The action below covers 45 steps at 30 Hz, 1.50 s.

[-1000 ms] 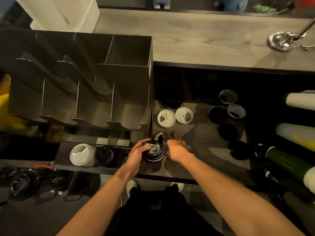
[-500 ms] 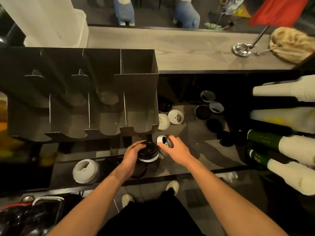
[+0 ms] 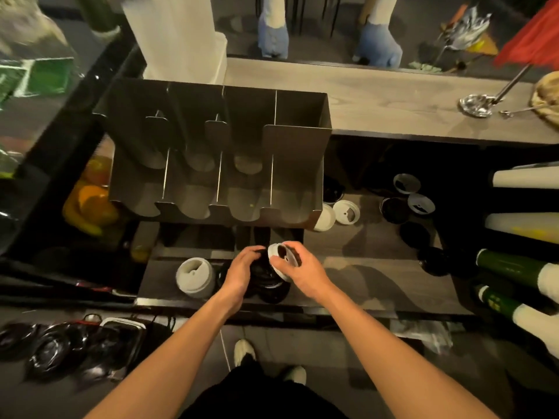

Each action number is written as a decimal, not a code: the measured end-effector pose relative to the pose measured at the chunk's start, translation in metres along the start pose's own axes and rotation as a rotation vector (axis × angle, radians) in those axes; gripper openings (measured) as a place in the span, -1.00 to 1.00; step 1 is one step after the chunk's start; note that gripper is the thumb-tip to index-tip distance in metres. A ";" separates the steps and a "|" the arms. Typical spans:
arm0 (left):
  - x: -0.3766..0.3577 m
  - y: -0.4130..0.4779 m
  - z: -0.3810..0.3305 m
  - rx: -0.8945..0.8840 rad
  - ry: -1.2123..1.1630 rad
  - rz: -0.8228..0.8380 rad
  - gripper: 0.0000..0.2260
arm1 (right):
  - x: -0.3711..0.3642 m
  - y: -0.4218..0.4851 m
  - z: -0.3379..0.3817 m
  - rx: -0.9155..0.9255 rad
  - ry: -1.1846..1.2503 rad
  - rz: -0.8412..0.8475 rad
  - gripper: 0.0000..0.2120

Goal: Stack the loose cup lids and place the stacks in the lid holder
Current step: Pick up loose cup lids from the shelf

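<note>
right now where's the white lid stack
Head view, left of centre: the white lid stack sits on the shelf, left of the left hand, in front of the lid holder.

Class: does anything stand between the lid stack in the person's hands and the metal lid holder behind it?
Nothing visible does. The left hand grips the stack of black round plastic lids, the right hand pinches a white round plastic lid by it; the grey sheet-metal lid holder stands behind, slots open.

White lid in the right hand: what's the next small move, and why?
Probably level the white lid and set it on the dark stack. The right hand pinches it tilted, right at the stack's top, while the left hand grips the stack on the shelf.
</note>
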<state>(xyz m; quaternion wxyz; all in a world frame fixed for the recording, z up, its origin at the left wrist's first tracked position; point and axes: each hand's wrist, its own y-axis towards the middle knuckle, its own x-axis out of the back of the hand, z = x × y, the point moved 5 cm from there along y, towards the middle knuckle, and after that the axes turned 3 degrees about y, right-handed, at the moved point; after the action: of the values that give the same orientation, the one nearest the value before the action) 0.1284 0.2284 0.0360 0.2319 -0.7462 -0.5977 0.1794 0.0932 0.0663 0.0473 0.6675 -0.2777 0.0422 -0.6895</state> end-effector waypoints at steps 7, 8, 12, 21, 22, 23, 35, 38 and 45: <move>0.013 -0.040 0.023 0.028 -0.034 -0.082 -0.60 | -0.031 -0.025 0.008 0.041 -0.063 0.073 -0.43; 0.017 -0.046 0.025 0.033 -0.044 -0.106 -0.61 | -0.037 -0.026 0.009 0.041 -0.075 0.079 -0.43; 0.040 -0.063 0.030 0.027 -0.047 -0.202 -0.77 | -0.061 -0.033 0.018 0.043 -0.026 0.092 -0.41; 0.078 -0.061 0.033 0.030 -0.142 -0.158 -0.48 | -0.095 -0.027 0.040 0.075 0.045 0.146 -0.51; 0.084 -0.057 0.034 0.041 -0.139 -0.147 -0.50 | -0.099 -0.027 0.042 0.068 0.055 0.143 -0.52; 0.090 -0.054 0.034 0.040 -0.140 -0.136 -0.51 | -0.104 -0.026 0.043 0.057 0.064 0.134 -0.54; 0.158 -0.029 0.022 -0.003 -0.075 -0.162 -0.83 | -0.167 -0.010 0.069 0.040 0.080 -0.046 -0.52; 0.173 -0.020 0.022 0.009 -0.012 -0.182 -0.92 | -0.181 -0.007 0.071 0.042 0.077 -0.109 -0.55; 0.199 -0.010 0.025 0.012 -0.009 -0.176 -0.82 | -0.211 -0.008 0.068 0.050 0.062 -0.004 -0.50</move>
<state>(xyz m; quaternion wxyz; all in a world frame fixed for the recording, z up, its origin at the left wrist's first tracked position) 0.1507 0.4277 0.0232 0.2485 -0.6886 -0.6609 0.1653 0.1064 0.2881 0.0393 0.6713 -0.2394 0.0451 -0.7000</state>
